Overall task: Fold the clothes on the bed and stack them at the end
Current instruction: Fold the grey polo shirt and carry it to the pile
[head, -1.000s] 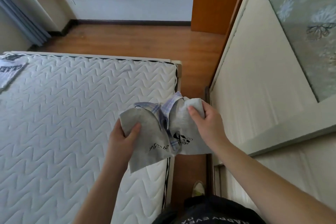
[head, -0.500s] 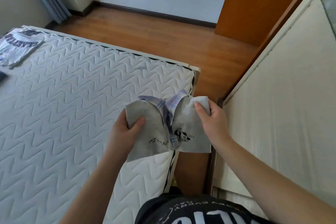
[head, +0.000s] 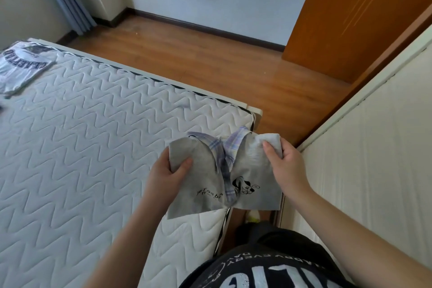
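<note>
A small grey garment with a plaid collar and a black dog print is folded and held up over the near right corner of the bed. My left hand pinches its left shoulder, thumb on the front. Its right shoulder is gripped by my right hand. A folded white T-shirt with dark lettering lies at the far left corner of the mattress.
The quilted white mattress ends at a wooden floor beyond the foot of the bed. A cream wardrobe panel stands close on the right, with a narrow gap to the bed. An orange door is at the back right.
The view has swung left and up, bringing the folded white T-shirt into sight. Both hands keep the same hold on the grey garment, which stays over the bed's corner.
</note>
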Motion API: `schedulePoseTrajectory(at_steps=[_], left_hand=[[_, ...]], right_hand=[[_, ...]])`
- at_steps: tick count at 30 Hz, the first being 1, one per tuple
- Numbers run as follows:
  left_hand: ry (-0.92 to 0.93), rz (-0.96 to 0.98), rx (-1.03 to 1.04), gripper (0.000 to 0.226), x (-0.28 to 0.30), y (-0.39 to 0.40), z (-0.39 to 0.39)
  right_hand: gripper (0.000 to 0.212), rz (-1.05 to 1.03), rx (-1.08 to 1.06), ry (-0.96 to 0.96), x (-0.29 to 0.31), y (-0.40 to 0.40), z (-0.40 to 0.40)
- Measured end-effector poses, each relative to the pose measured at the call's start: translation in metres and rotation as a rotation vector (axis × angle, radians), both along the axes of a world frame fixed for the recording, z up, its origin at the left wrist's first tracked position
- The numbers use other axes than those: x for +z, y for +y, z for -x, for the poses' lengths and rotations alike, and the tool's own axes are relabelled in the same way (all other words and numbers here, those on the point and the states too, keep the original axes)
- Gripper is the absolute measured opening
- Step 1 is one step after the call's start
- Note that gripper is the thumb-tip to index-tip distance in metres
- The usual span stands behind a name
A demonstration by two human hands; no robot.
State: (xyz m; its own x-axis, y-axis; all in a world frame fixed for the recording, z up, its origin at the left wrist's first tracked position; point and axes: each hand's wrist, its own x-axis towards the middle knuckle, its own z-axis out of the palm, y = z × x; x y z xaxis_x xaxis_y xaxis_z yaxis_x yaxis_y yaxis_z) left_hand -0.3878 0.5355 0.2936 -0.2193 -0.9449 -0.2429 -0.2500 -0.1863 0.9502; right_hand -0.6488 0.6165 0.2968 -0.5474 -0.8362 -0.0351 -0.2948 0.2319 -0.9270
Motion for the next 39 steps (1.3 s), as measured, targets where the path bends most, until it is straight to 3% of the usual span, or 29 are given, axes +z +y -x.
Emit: schedulePoseTrajectory(at_steps=[8, 15, 21, 28, 39], left_hand=[[-0.077, -0.037, 0.054, 0.034, -0.021, -0.075, 0.075], [-0.087, -0.117, 0.289, 0.043, -0.022, -0.135, 0.169], [-0.045, -0.084, 0.463, 0.034, -0.013, -0.164, 0.221], [-0.029, -0.106, 0.524, 0.032, -0.019, -0.185, 0.250], [0.026, -0.100, 0.393, 0.027, -0.046, -0.232, 0.262]], right_hand=[[0.017, -0.025, 0.108, -0.027, -0.031, -0.099, 0.085], [0.010, -0.073, 0.302, -0.130, -0.047, -0.207, 0.172], [0.008, -0.076, 0.491, -0.172, -0.046, -0.277, 0.225], [0.014, -0.114, 0.511, -0.221, -0.055, -0.311, 0.257], [0.033, -0.190, 0.435, -0.146, -0.061, -0.320, 0.287]])
